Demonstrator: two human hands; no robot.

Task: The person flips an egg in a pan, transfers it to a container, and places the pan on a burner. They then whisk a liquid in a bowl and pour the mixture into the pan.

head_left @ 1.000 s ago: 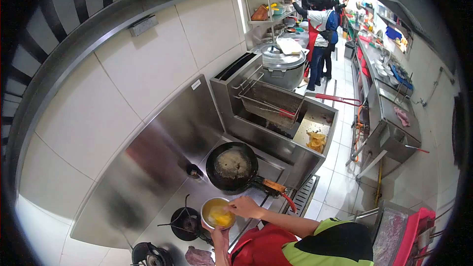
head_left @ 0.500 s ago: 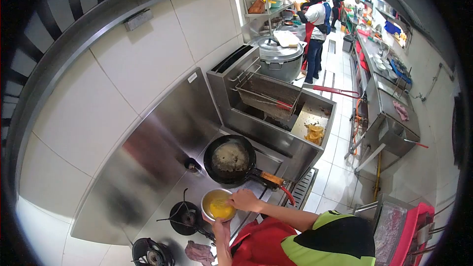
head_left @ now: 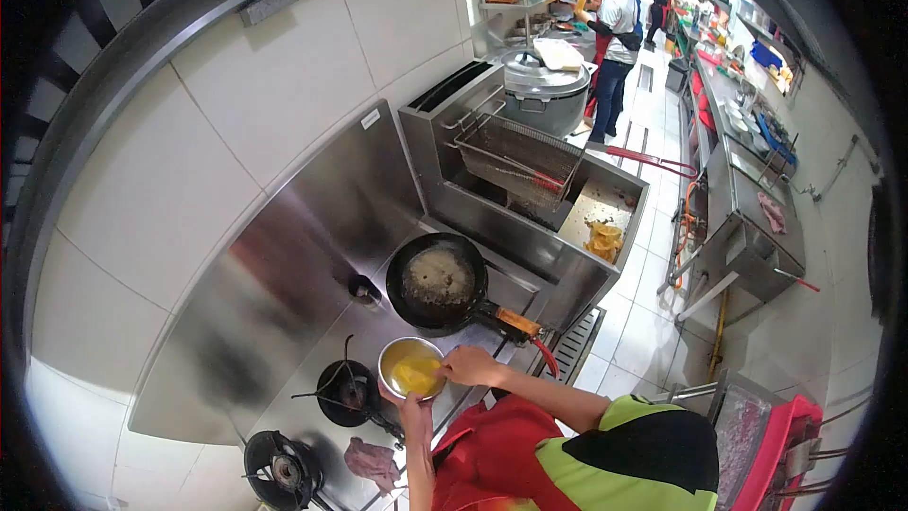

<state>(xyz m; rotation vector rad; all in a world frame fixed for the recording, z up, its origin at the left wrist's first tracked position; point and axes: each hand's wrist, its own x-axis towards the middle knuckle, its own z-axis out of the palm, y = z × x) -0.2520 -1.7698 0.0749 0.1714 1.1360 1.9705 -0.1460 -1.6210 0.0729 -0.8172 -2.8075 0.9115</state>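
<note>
My left hand (head_left: 413,409) is closed on the near side of a small metal bowl (head_left: 383,360), which is tilted a little towards me. Inside the bowl is a yellow liquid (head_left: 416,374) that looks like beaten egg. My right hand (head_left: 468,366) is closed at the bowl's right rim, its fingers reaching over the liquid; whatever it grips is too small to make out. Just beyond the bowl, a black frying pan (head_left: 401,307) with pale, foamy oil (head_left: 440,276) sits on the stove. Its wooden handle (head_left: 518,325) points to the right.
Two burners (head_left: 348,394) (head_left: 284,471) and a pink cloth (head_left: 372,464) lie to the left. Beyond the pan stands a deep fryer with a wire basket (head_left: 518,166) and fried pieces (head_left: 603,240) on its ledge. A large pot (head_left: 544,109) and a co-worker (head_left: 619,47) are farther back.
The bowl and both hands have shifted slightly left and up in view, and the yellow liquid has changed shape. The whole view has turned a little. The far co-worker's arms have moved.
</note>
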